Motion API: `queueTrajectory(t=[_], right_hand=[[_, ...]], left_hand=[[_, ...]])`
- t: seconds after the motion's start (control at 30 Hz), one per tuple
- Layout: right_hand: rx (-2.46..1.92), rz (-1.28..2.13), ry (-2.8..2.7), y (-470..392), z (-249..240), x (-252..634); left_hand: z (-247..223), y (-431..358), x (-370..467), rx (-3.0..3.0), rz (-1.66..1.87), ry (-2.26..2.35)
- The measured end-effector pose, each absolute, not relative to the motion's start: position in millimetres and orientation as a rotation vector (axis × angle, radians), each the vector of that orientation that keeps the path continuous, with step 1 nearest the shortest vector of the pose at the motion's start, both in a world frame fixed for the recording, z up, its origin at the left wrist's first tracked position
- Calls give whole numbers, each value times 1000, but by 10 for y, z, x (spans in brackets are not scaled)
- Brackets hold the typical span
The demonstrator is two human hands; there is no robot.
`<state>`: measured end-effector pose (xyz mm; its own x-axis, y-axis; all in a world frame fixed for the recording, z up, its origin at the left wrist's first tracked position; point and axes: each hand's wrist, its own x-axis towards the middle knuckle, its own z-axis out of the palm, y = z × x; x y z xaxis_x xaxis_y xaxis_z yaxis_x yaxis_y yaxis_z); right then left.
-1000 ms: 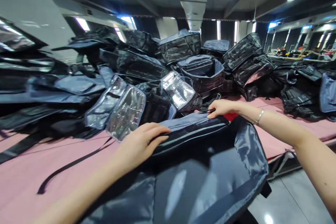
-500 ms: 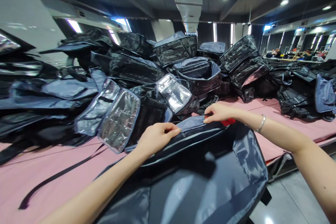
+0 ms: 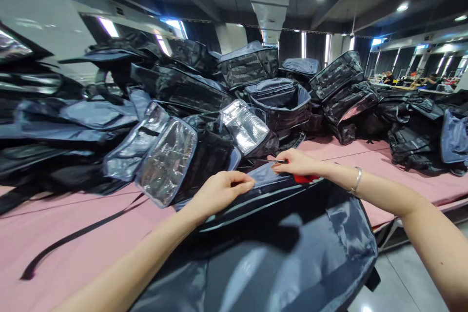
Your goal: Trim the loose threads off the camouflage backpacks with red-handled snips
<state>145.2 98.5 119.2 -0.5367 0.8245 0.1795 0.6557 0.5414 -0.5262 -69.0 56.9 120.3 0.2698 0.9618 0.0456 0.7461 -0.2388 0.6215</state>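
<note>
In the head view, the large black bag with shiny blue-grey lining (image 3: 256, 268) gapes unclosed beside the pink-covered counter (image 3: 76, 239), the left hand (image 3: 219, 194) pinching something unclear at its rim, the right hand (image 3: 298, 162) clasping a red-and-black tool (image 3: 305, 179).

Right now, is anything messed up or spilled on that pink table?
I don't see any spills or rips. The black strap looks a bit odd, trailing loose over the pink cover. The bag with a shiny silver lining gapes open, and the black bag at the back right leans sideways.
</note>
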Motion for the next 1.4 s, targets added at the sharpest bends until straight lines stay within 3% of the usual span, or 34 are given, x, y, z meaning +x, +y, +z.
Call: queueTrajectory(t=[0.27,0.47,0.97,1.17,1.4], right_hand=[[-589,-597,-2471,744,1135,1604],[-436,-900,-2348,767,1105,1616],[-298,-1042,-2390,679,1187,1646],[-487,-860,-2598,735,1266,1662],[-390,-346,-2813,895,1380,1626]], left_hand=[[1229,617,-677,2048,548,1482],[1225,599,-679,2047,532,1455],[1203,589,-682,2057,545,1484],[1197,562,-681,2044,539,1452],[1198,520,-682,2058,528,1447]])
